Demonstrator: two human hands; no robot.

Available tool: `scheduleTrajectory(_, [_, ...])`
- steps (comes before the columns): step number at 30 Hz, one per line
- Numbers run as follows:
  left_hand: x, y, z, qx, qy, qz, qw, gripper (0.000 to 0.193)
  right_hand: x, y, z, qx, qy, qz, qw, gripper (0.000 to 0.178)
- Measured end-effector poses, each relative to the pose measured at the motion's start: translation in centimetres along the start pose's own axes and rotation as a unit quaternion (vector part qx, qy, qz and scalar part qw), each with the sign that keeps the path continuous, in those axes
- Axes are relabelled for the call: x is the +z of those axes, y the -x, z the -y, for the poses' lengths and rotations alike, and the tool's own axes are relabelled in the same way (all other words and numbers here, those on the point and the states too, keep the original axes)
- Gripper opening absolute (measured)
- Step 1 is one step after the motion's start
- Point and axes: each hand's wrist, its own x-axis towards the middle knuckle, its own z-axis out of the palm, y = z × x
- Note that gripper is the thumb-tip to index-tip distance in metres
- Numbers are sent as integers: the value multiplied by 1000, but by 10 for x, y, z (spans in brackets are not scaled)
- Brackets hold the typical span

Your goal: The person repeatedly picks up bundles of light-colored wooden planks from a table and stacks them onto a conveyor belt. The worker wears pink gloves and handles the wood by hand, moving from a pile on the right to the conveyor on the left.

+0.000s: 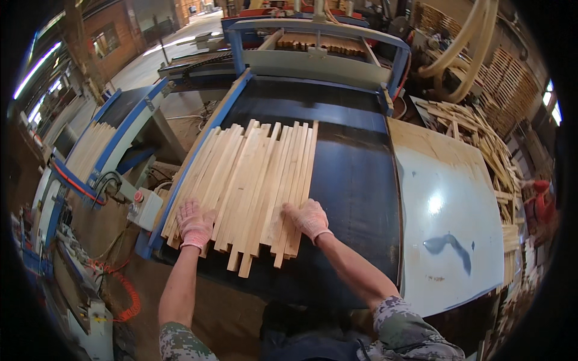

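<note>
A layer of pale wooden strips (244,186) lies side by side on a black conveyor belt (355,180), their ends uneven. At the near left of the layer my left hand (195,224), in a pinkish work glove, lies flat on the strips with its fingers spread. My right hand (309,219), gloved the same way, rests against the near right side of the layer. Its thumb reaches over the strips and its other fingers look extended, partly hidden from view. Neither hand is wrapped around a strip.
A blue frame (319,25) spans the belt's far end. To the right stands a pale, scuffed side table (448,216), with heaped wood scraps (475,141) beyond it. At left are a control box with a red button (143,207) and another conveyor (123,111) carrying strips.
</note>
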Motion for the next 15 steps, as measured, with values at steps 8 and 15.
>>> scheduleTrajectory(8, [56,-30,44,134,80,-162,974,64,-26,41,-63,-204,-157,113,960,50])
scheduleTrajectory(15, [99,32,-96,256,540,14,802,57,-39,227,-208,-140,-356,230,895,43])
